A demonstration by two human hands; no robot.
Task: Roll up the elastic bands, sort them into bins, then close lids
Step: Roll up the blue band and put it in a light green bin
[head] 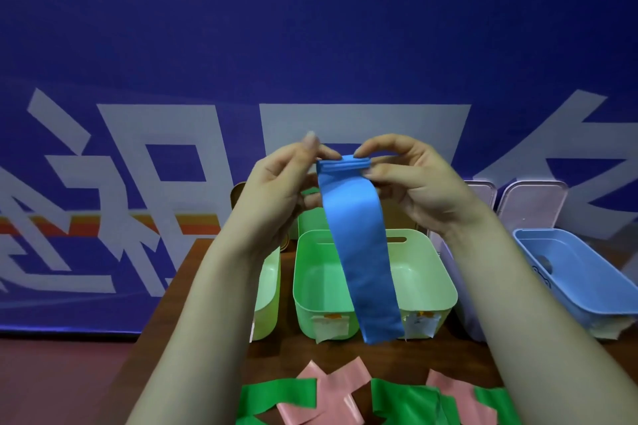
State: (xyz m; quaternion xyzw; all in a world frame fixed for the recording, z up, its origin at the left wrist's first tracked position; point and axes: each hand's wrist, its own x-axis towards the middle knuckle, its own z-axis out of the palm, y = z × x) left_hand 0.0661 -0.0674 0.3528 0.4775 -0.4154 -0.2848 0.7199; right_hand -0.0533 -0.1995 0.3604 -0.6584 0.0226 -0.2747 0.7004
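A blue elastic band hangs in the air in front of me, its top end folded over into a small flat roll. My left hand pinches the left side of that roll and my right hand pinches its right side. The loose tail drops down in front of a light green bin that stands open on the brown table. Several green bands and pink bands lie tangled at the table's near edge.
A second green bin stands left of the middle one, partly behind my left arm. A blue bin stands open at the right. Pale lids lean against the blue printed wall behind the bins.
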